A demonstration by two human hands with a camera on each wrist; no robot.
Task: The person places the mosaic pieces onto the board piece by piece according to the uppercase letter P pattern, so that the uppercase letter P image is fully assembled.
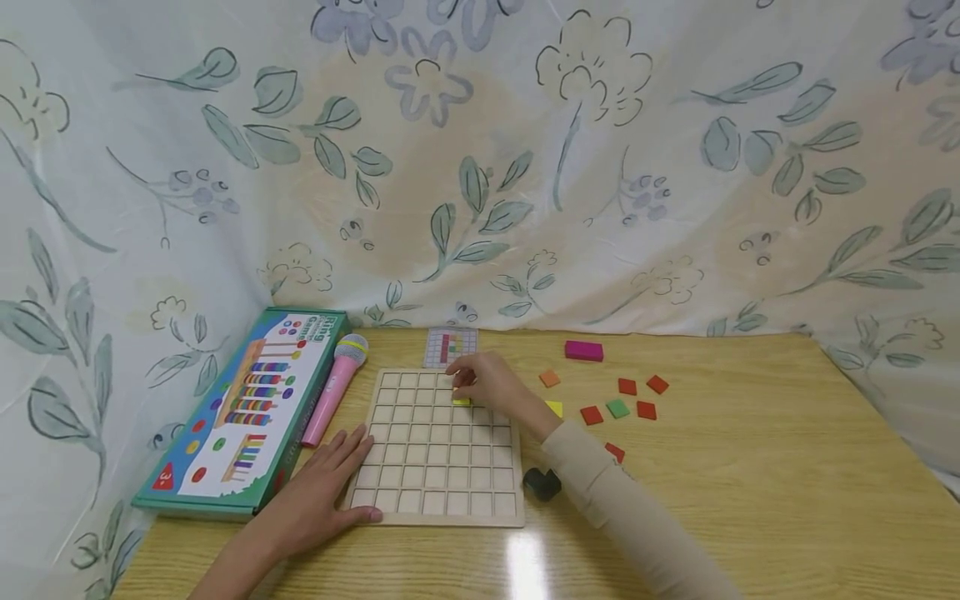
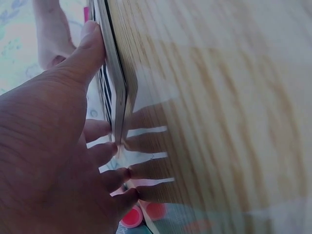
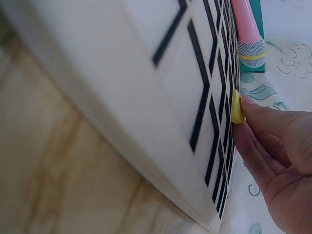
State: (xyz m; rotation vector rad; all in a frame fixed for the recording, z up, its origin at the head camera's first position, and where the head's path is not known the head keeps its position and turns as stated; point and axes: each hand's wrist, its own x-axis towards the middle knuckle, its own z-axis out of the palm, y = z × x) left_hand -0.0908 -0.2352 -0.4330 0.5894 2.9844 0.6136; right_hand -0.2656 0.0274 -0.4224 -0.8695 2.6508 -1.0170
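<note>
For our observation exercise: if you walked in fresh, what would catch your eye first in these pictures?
First, the wooden grid board at the table's middle, where the right hand sets a yellow tile into a square. The left hand lies flat on the board's near left corner. Loose coloured tiles lie scattered to the right.

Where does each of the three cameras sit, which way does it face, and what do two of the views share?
Head: worn high, facing forward and down at the grid board on the table; both forearms show.
Left wrist: beside the left hand, facing the board's edge; fingers spread flat.
Right wrist: low by the right hand, facing along the board toward the pink microphone; fingers pinch a yellow tile.
Shared: head and right wrist both show board, tile, microphone.
</note>
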